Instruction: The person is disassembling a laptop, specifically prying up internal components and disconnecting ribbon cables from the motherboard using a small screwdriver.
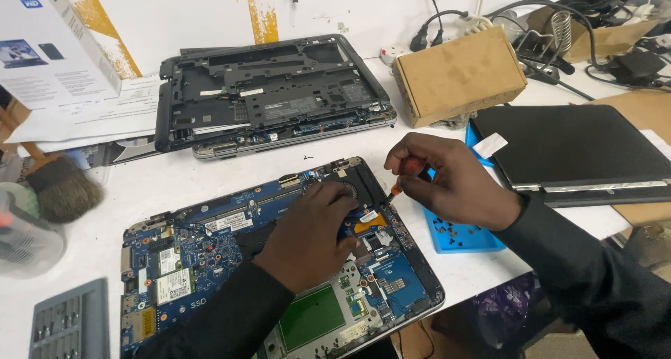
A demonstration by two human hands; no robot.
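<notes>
I see opened laptop (pixel 279 261) on bench (pixel 140 177), board exposed. Left hand (pixel 307 237) flat, fingers spread near fan. Right hand (pixel 454 184) fingers pinching red screwdriver (pixel 409 169), tip at right edge. Step judged: unscrewing. Next needs steady tip seating.

the opened laptop (pixel 210 261) fills the near table edge, and the left hand (pixel 314 230) lies over its middle. bare white table (pixel 140 184) runs between it and the stripped laptop shell (pixel 272 93) behind. rightward, the right hand (pixel 447 184), blue tray (pixel 461 237), cardboard box (pixel 458 76) and closed black laptop (pixel 573 149) crowd the way.
</notes>
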